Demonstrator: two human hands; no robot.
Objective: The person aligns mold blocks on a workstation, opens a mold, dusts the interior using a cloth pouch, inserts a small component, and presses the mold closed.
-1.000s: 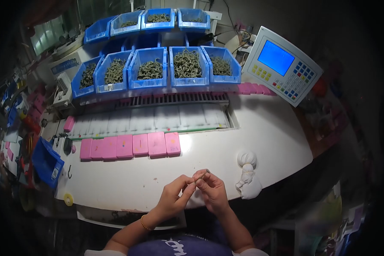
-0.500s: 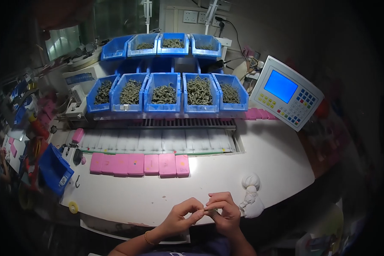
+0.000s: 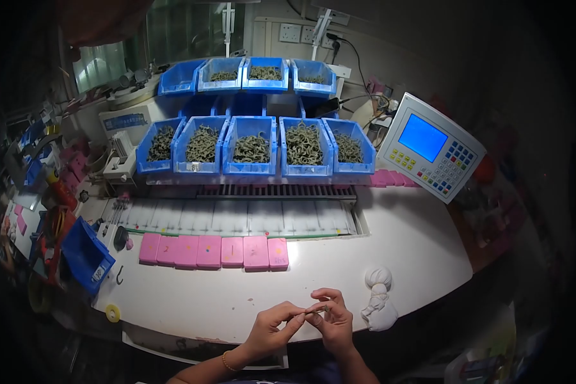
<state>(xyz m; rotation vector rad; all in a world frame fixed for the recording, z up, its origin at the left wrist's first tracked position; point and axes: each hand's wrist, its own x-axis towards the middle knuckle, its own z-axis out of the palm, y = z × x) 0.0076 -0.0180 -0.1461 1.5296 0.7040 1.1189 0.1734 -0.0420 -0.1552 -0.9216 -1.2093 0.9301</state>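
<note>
Right fingers (image 3: 331,294) now wider apart, strip (image 3: 315,312) between hands (image 3: 270,327)

1. In front of me spreads a smooth, white-topped work table (image 3: 422,249) with a rounded right-hand end.
2. Beyond it I see a dull, greyish-beige wall (image 3: 390,41) bearing a row of square white electrical sockets (image 3: 290,32).
3. To my upper left hang greenish, vertically ribbed panels (image 3: 182,29); I cannot tell whether they are glass or curtain.
4. White light pools on my table, while the room's edges sink into near-black.
</note>
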